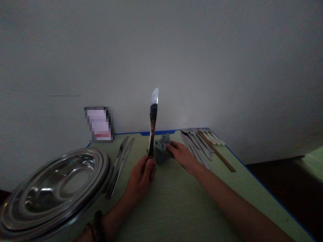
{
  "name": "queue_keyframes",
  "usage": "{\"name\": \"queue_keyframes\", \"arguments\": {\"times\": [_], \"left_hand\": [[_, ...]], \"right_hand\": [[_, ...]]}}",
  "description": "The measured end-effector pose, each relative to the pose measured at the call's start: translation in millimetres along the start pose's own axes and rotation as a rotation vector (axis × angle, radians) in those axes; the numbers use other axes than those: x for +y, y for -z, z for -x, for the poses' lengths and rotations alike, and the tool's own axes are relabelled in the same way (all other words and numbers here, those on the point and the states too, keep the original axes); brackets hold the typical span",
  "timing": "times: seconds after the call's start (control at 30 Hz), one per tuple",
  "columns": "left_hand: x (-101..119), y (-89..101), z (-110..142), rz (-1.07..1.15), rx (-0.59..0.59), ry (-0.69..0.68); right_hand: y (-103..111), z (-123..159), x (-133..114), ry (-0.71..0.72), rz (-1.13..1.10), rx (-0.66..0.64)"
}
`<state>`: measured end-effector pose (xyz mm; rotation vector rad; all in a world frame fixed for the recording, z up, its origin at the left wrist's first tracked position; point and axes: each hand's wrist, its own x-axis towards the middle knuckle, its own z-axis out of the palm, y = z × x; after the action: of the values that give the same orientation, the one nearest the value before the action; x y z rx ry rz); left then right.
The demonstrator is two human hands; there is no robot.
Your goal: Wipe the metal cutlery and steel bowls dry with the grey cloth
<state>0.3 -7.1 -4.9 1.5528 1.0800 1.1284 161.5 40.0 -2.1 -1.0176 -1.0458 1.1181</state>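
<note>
Upright in my left hand (143, 173) is a table knife (152, 122), gripped by the lower end of its handle with the blade pointing up. My right hand (180, 153) pinches a crumpled grey-green cloth (162, 149) just right of the knife handle. Whether the cloth touches the knife I cannot tell. Two more table knives (123, 163) lie side by side on the green table (171, 208), left of my left hand. Beyond my right hand rests a group of spoons and other metal cutlery (195, 143).
Nested oval steel trays (101, 161) fill the table's left side. Wooden chopsticks (219, 154) and white-handled utensils (214, 137) lie at the right. A pixelated, phone-like object (99, 124) leans on the pale wall (176, 60). The table has a blue edge (252, 171).
</note>
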Motion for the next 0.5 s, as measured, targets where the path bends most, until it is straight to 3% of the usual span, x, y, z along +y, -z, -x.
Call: {"name": "queue_keyframes", "arguments": {"times": [0.1,0.23,0.4,0.5], "left_hand": [[2.3,0.0,1.5,-0.138,-0.019,-0.038],[0.1,-1.5,2.1,-0.263,-0.101,-0.021],[-2.7,-4.2,4.3,-0.525,-0.246,-0.09],[-2.6,-4.1,6.1,-0.587,-0.29,-0.162]], "right_hand": [[3.1,3.2,-17.7,-0.011,0.199,-0.137],[-0.6,10.4,-42.6,0.064,0.149,-0.302],[-5.4,11.1,-43.8,0.13,0.246,-0.258],[7.9,2.5,-44.6,0.211,0.478,-0.207]]}}
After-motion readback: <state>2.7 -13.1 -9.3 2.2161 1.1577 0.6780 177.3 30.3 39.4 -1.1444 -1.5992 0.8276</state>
